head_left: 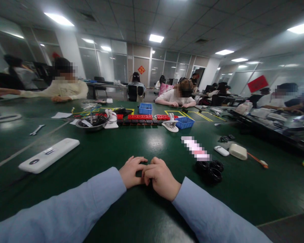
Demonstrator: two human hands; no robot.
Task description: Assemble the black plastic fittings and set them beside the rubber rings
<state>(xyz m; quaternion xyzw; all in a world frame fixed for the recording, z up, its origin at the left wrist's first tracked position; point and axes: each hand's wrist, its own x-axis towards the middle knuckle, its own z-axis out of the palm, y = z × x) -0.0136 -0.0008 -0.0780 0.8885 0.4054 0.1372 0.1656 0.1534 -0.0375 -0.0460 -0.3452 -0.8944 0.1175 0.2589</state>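
Observation:
Both my hands meet low over the green table, in front of my body. My left hand is open, its fingers stretched toward the right and its thumb apart. My right hand is closed, with curled fingers touching the fingertips of the left one. Whether anything small sits inside that curl is hidden. To the right of the hands lie several black rings and a blurred-out pink and white flat item. A white oblong device rests on the left.
Farther out are red blocks, blue trays, a metal bowl of cables and a wrench. A white earbud-like case and a cream box lie right. Co-workers sit across, one person opposite.

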